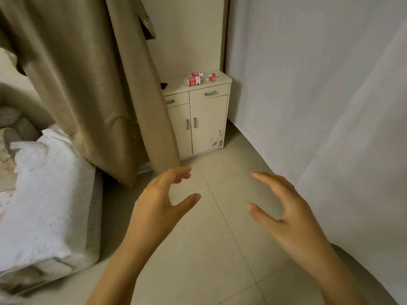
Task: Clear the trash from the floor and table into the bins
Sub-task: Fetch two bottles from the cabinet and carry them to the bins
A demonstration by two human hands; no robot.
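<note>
Two clear plastic bottles with red labels and red caps lie on their sides on top of a cream cabinet (199,119) at the far end of the room: one nearer bottle (193,81) and one behind it (199,74). My left hand (161,200) and my right hand (284,208) are held out over the tiled floor, palms facing each other, fingers relaxed and spread. Neither hand holds anything. Both are well short of the cabinet.
A beige curtain (92,89) hangs at the left and reaches the floor beside the cabinet. A bed with a white cover (48,194) stands at the lower left. A white wall (319,95) runs along the right. A small dark object (163,85) sits on the cabinet top.
</note>
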